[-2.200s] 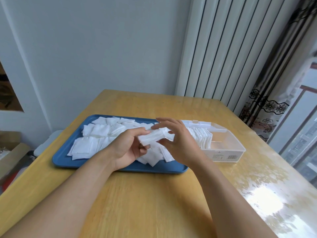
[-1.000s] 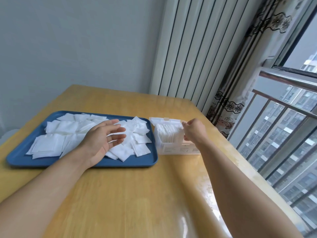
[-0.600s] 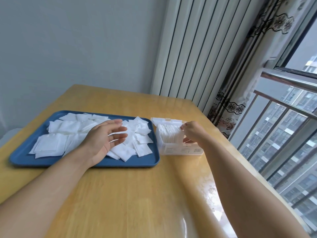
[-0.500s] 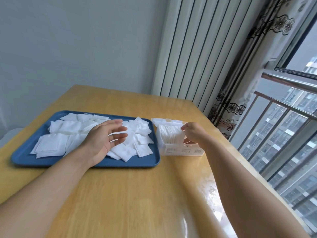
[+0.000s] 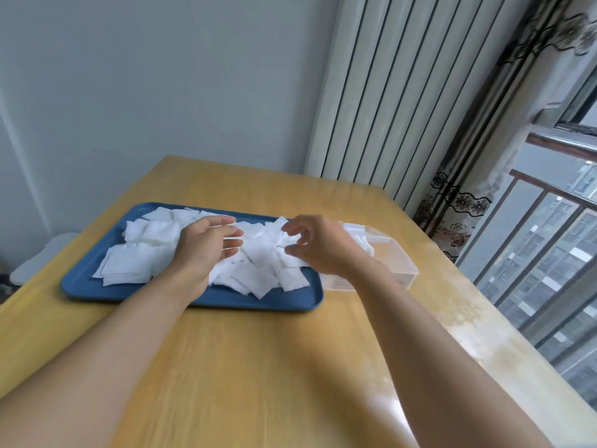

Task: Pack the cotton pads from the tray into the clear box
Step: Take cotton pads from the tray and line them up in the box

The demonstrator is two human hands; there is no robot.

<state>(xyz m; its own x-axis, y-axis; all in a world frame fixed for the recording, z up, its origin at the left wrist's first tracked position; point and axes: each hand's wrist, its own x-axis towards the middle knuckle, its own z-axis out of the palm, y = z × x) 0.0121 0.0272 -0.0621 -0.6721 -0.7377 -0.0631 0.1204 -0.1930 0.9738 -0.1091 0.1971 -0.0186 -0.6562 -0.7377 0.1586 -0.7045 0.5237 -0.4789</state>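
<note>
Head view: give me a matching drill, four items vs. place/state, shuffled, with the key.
Items:
1. tray
2. clear box
3. left hand
4. loose cotton pads

States:
A. piled on the blue surface
B. blue, left part of the table
C. right of the tray, partly behind the right hand
D. open, fingers over the pile

Pairs: 1-B, 2-C, 3-D, 4-A

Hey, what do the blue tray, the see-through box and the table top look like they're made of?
Blue tray: likely matte plastic, given its even colour, rounded rim and dull sheen.
Clear box: probably thin rigid plastic, since the table shows through its walls.
Table: a wood or wood-look top with pale grain; its glossy finish reflects the window light.
</note>
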